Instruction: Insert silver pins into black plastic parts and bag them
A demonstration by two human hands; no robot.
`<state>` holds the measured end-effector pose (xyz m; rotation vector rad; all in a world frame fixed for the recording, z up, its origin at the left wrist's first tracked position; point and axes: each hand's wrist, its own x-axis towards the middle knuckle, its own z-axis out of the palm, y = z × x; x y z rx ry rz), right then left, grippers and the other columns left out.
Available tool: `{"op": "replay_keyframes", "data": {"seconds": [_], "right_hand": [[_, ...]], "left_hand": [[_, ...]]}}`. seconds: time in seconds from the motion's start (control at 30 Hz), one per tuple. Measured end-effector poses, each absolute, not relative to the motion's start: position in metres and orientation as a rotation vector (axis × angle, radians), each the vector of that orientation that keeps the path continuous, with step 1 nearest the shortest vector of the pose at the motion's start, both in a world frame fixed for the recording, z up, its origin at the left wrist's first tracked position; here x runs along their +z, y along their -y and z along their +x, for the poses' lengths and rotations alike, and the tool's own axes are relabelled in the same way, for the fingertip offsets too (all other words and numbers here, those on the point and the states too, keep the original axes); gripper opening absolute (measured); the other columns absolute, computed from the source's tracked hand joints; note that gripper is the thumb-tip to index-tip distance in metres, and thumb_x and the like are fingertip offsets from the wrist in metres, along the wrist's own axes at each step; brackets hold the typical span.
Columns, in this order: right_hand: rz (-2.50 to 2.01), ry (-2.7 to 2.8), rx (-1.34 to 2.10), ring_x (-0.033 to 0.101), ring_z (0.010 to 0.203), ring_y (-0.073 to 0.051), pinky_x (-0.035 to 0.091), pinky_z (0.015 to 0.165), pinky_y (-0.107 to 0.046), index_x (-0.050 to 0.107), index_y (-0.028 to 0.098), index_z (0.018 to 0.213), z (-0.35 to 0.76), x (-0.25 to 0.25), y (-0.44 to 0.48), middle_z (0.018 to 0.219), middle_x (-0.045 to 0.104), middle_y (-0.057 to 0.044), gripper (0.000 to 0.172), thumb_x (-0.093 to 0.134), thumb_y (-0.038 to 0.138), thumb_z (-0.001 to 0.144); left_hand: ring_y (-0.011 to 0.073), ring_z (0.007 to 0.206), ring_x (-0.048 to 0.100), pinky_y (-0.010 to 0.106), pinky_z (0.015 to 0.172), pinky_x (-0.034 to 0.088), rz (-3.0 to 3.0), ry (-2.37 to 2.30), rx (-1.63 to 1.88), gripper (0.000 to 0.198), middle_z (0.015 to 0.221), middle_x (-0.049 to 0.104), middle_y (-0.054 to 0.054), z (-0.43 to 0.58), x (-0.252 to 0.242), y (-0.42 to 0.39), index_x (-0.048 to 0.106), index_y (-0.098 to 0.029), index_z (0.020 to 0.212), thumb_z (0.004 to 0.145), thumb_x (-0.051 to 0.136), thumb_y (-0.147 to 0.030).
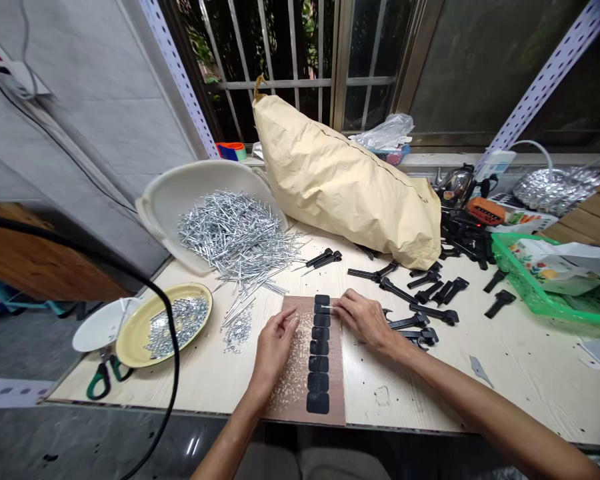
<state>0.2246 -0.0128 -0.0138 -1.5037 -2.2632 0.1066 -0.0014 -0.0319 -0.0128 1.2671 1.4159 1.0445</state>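
Note:
A row of several black rounded-square pieces (pixel 319 363) runs front to back along a brown board (pixel 300 412) dotted with pale specks. My right hand (pixel 365 319) reaches the far end of this row from the right. Its thumb and fingers are pinched together at one black piece, with a thin pale bit at the tips that is too small to name. Left of the row, over the board's edge, is my left hand (pixel 276 343). Its fingertips are drawn together, and whatever they hold is too small to see. Small silver washers (pixel 238 330) lie left of that hand.
Long metal pins (pixel 230 233) spill from a tilted white basin (pixel 160 200). A yellow plate (pixel 125 353) holds more washers beside green-handled scissors (pixel 100 381). Black long-handled parts (pixel 405 291) lie scattered right. Behind are a large paper sack (pixel 345 180) and a green basket (pixel 520 273).

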Motion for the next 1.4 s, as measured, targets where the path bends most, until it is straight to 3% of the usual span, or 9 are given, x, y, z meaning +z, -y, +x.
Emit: {"op": "replay_keyframes", "data": {"seconds": [0.1,0.27,0.43,0.6,0.77,0.93,1.13,1.3,1.4], "right_hand": [[-1.419,2.333,0.031,0.051,0.072,-0.012,0.032,0.056,-0.022,0.061,0.018,0.084,0.228,-0.024,0.018,0.08,0.056,-0.002,0.025,0.04,0.025,0.095],[-0.822,2.659,0.084,0.046,0.067,-0.01,0.032,0.055,-0.023,0.059,0.019,0.087,0.231,-0.03,0.041,0.074,0.055,0.001,0.025,0.036,0.016,0.095],[-1.251,2.42,0.029,0.041,0.058,-0.008,0.027,0.047,-0.021,0.057,0.015,0.078,0.232,-0.024,0.025,0.071,0.05,0.0,0.029,0.035,0.019,0.095],[-0.613,2.728,0.04,0.037,0.055,-0.006,0.027,0.045,-0.018,0.053,0.016,0.079,0.23,-0.035,0.032,0.068,0.047,0.003,0.024,0.035,0.013,0.094],[-0.883,2.647,0.034,0.037,0.055,-0.007,0.028,0.044,-0.019,0.053,0.015,0.083,0.234,-0.033,0.021,0.071,0.048,0.002,0.029,0.028,0.01,0.095],[-0.673,2.725,0.042,0.039,0.058,-0.007,0.026,0.046,-0.019,0.054,0.016,0.084,0.233,-0.036,0.028,0.072,0.047,0.002,0.025,0.032,0.012,0.095],[-1.236,2.488,0.007,0.04,0.058,-0.006,0.02,0.046,-0.022,0.057,0.016,0.082,0.241,-0.037,-0.022,0.078,0.05,0.001,0.027,0.038,0.029,0.096],[-1.154,2.528,0.015,0.038,0.056,-0.007,0.018,0.045,-0.022,0.055,0.016,0.081,0.234,-0.037,-0.007,0.074,0.049,0.001,0.025,0.036,0.022,0.096],[-0.819,2.68,0.106,0.037,0.055,-0.007,0.022,0.046,-0.02,0.054,0.016,0.081,0.229,-0.036,0.028,0.07,0.048,0.002,0.026,0.033,0.011,0.095]], "left_hand": [[0.0174,0.08,0.056,0.028,0.077,0.042,1.498,-1.524,1.092,0.036,0.093,0.063,0.006,0.0,-0.022,0.035,0.066,-0.021,0.108,0.079,0.058,-0.041],[0.0179,0.082,0.057,0.027,0.075,0.042,1.534,-1.585,1.118,0.033,0.094,0.063,0.005,0.003,-0.028,0.039,0.065,-0.022,0.107,0.081,0.056,-0.04],[0.0173,0.078,0.057,0.027,0.073,0.042,1.557,-1.605,1.106,0.033,0.092,0.063,0.004,0.003,-0.028,0.04,0.066,-0.022,0.107,0.08,0.057,-0.041],[0.0173,0.083,0.057,0.029,0.076,0.044,1.58,-1.65,1.079,0.036,0.098,0.062,0.006,0.003,-0.032,0.039,0.062,-0.02,0.111,0.084,0.051,-0.042],[0.0167,0.084,0.057,0.029,0.078,0.044,1.581,-1.649,1.061,0.035,0.099,0.062,0.005,0.002,-0.033,0.038,0.062,-0.021,0.111,0.085,0.051,-0.042],[0.016,0.082,0.057,0.028,0.076,0.044,1.596,-1.662,1.047,0.035,0.098,0.062,0.005,0.003,-0.034,0.038,0.061,-0.021,0.111,0.085,0.051,-0.041],[0.0159,0.082,0.057,0.028,0.076,0.045,1.6,-1.661,1.05,0.035,0.098,0.062,0.005,0.002,-0.034,0.038,0.061,-0.021,0.111,0.085,0.051,-0.041],[0.0162,0.081,0.057,0.029,0.075,0.045,1.617,-1.657,1.059,0.035,0.096,0.062,0.005,0.002,-0.035,0.037,0.062,-0.02,0.109,0.085,0.051,-0.042],[0.0161,0.079,0.056,0.029,0.074,0.045,1.629,-1.658,1.077,0.033,0.095,0.062,0.005,0.002,-0.035,0.038,0.063,-0.02,0.108,0.085,0.05,-0.041]]}}
